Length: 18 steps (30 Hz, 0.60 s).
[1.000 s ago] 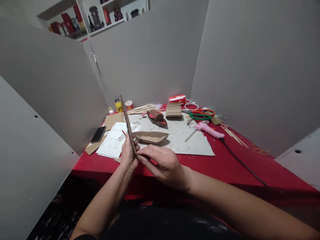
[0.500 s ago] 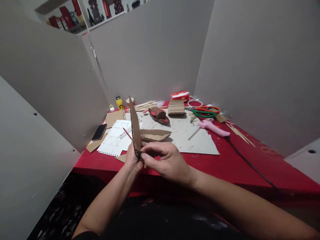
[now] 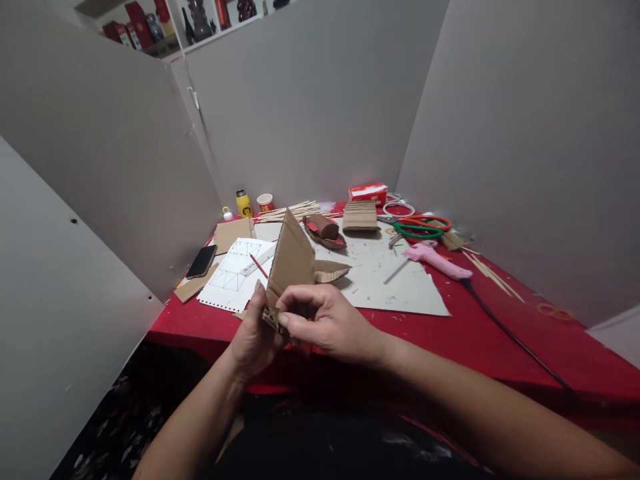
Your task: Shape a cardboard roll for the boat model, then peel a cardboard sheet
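A piece of corrugated cardboard stands tilted between my hands above the front edge of the table. My left hand grips its lower end, thumb up along the near edge and the other fingers partly hidden below. With thumb and forefinger, my right hand pinches the torn, layered bottom edge of the same piece. Behind it, a pointed cardboard strip lies on the white board. A sheet with line drawings rests to the left, with a red pencil across it.
On the right are a pink glue gun with its cord and green- and orange-handled scissors. Farther back lie thin wooden sticks, a brown roll and a ridged cardboard piece. A phone sits at the left.
The cardboard has turned so its broad face now shows, where before it was nearly edge-on. My left thumb has come into view on the near side. The camera view has shifted slightly.
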{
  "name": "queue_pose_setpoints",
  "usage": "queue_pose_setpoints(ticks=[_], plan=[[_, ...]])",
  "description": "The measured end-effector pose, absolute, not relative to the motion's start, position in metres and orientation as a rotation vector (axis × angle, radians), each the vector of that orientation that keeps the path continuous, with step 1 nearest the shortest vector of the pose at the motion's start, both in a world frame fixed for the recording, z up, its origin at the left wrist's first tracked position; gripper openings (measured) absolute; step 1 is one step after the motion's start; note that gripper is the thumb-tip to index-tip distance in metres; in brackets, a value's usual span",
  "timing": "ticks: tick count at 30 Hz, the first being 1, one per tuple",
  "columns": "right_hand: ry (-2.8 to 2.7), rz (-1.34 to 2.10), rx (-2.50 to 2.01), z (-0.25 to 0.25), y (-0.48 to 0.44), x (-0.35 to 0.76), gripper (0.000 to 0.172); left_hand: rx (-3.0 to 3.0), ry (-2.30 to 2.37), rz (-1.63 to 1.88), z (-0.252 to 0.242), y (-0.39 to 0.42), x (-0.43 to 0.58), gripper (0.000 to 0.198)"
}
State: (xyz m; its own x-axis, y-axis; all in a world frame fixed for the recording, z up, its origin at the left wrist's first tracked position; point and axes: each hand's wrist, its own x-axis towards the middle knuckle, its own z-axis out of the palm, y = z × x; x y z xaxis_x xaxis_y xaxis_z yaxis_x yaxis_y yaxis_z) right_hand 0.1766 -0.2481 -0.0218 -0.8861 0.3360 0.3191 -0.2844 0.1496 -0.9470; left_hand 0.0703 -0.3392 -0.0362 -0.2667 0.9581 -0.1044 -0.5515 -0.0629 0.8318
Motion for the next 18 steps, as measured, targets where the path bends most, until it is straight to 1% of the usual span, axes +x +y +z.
queue_pose_setpoints(ticks=[2, 4, 7, 11, 14, 18], plan=[[-1.954, 1.816, -0.066, -0.021, -0.248, 0.173, 0.008, 0.673, 0.973, 1.606, -0.039, -0.349, 0.068, 0.062], [-1.93, 1.845, -0.072, -0.021, -0.248, 0.167, 0.007, 0.75, 1.036, 1.628, -0.043, -0.359, 0.067, 0.052], [-1.909, 1.893, -0.043, -0.023, -0.251, 0.158, 0.006, 0.834, 1.294, 1.754, -0.048, -0.37, 0.068, 0.038], [-1.878, 1.957, -0.027, -0.028, -0.262, 0.144, 0.007, 1.06, 1.689, 1.918, -0.05, -0.379, 0.07, 0.036], [-1.844, 2.0, -0.008, -0.032, -0.271, 0.136, 0.011, 1.204, 1.848, 2.05, -0.052, -0.382, 0.069, 0.029], [-1.763, 2.076, 0.043, -0.034, -0.279, 0.128, 0.015, 1.248, 2.045, 2.151, -0.055, -0.387, 0.063, 0.02]])
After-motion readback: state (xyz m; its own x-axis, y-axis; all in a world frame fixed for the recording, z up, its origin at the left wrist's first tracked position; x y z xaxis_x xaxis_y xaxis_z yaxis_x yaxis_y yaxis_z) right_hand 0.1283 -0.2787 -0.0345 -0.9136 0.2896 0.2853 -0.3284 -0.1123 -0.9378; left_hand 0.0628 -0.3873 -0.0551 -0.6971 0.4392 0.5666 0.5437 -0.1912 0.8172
